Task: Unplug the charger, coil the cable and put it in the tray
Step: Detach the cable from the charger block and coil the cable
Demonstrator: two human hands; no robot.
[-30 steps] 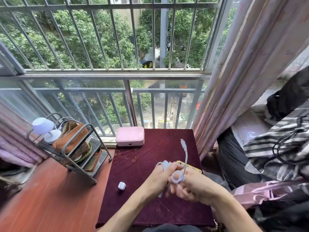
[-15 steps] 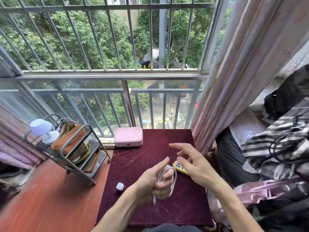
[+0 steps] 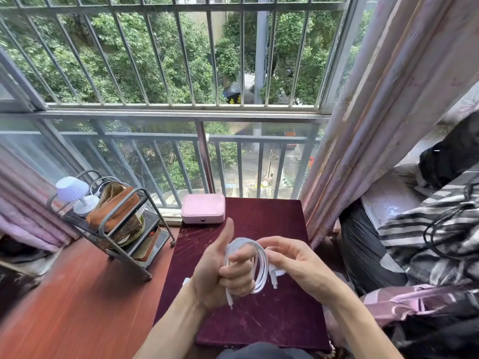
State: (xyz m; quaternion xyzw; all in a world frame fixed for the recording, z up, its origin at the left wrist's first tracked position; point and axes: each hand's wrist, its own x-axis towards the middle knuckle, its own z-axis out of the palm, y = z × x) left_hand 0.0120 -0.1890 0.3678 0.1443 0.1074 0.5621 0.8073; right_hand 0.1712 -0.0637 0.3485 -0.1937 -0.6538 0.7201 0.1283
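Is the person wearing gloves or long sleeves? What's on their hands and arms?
No gloves. The left hand and right hand are bare, with no ring, watch or bracelet showing. The arms are bare too, with no sleeve in view down to the bottom edge of the picture.

white lamp (image 3: 74,193) | brown bag (image 3: 114,208) beside it | pink curtain (image 3: 388,99) | striped cloth (image 3: 420,229)

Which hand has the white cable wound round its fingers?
The left hand, thumb raised: the cable loops round its curled fingers. The right hand sits beside it.
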